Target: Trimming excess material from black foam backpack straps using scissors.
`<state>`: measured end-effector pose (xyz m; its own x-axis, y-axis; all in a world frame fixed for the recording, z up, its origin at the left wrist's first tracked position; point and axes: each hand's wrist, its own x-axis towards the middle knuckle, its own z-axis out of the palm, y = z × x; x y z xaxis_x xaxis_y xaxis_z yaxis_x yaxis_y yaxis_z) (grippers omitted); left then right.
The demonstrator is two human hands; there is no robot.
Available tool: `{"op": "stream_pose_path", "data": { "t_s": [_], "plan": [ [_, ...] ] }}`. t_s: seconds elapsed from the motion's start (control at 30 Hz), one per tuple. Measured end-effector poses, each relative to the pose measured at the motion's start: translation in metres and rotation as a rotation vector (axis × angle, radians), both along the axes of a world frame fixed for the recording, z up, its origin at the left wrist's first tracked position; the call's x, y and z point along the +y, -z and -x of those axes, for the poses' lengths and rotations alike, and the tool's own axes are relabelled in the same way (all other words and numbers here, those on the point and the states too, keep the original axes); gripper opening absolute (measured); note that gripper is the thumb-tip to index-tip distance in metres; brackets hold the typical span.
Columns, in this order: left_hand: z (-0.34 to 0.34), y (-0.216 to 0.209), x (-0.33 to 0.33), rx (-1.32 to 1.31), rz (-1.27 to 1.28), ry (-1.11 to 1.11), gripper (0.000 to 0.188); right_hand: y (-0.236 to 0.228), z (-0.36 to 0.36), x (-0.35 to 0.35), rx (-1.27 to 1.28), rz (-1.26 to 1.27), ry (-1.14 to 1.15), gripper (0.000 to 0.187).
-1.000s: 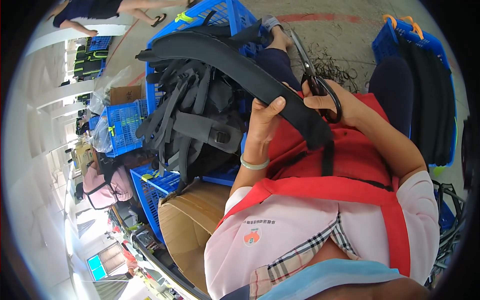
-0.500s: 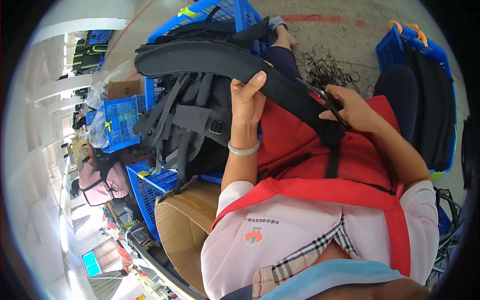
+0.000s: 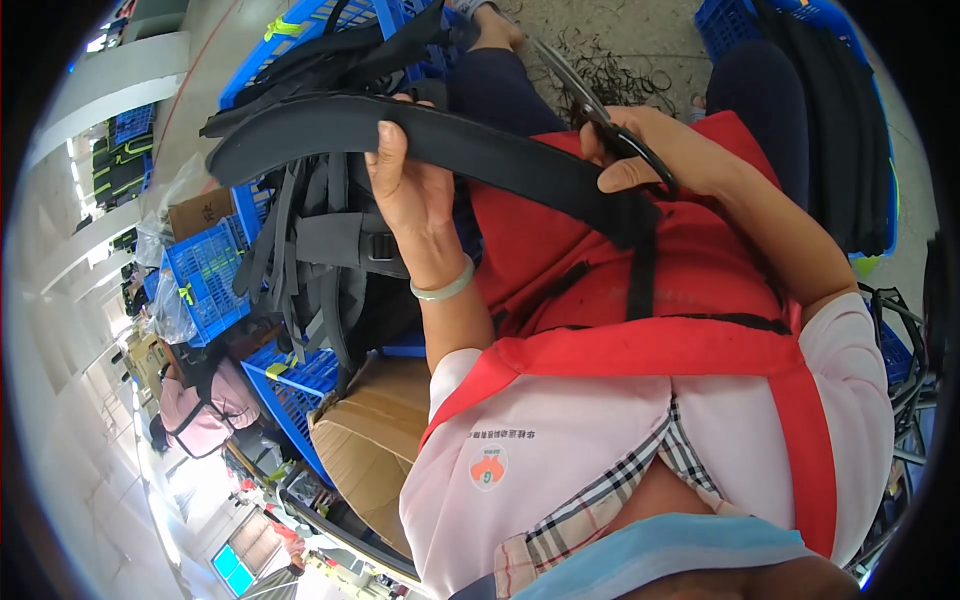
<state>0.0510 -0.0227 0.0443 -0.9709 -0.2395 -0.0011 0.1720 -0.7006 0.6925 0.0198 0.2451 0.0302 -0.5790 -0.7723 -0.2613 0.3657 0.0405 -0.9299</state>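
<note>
A long black padded strap (image 3: 300, 130), shaped like a backpack shoulder strap, lies across above my lap. My left hand (image 3: 412, 185) grips it near its middle, thumb on top and fingers behind. My right hand (image 3: 665, 150) holds a pair of scissors (image 3: 655, 165) by the black handles. The blades point up and away to the far left, clear of the strap, over the floor. The strap's narrow end rests on my red apron (image 3: 570, 285), just below the right hand.
Left of my legs, a blue crate (image 3: 395, 20) holds black straps (image 3: 340, 240). Another blue crate (image 3: 885, 190) with black padded pieces stands at my right. A cardboard box (image 3: 370, 415) is beside me. Dark scraps (image 3: 630, 85) litter the floor; a person in pink (image 3: 215, 400) sits farther left.
My left hand and the strap have shifted left. The scissors, earlier close along the strap's edge, have swung up and away, their blades now longer in view.
</note>
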Motion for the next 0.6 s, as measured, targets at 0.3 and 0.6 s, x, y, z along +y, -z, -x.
{"op": "stream_pose_path", "data": {
  "t_s": [0.3, 0.6],
  "plan": [
    [-0.029, 0.008, 0.065, -0.135, 0.325, 0.081, 0.032, -0.003, -0.002, -0.027, 0.289, 0.133, 0.285, 0.030],
    [-0.028, 0.013, 0.035, -0.115, 0.314, 0.162, 0.026, -0.015, -0.013, 0.022, 0.496, -0.382, 0.079, 0.060]
  ]
}}
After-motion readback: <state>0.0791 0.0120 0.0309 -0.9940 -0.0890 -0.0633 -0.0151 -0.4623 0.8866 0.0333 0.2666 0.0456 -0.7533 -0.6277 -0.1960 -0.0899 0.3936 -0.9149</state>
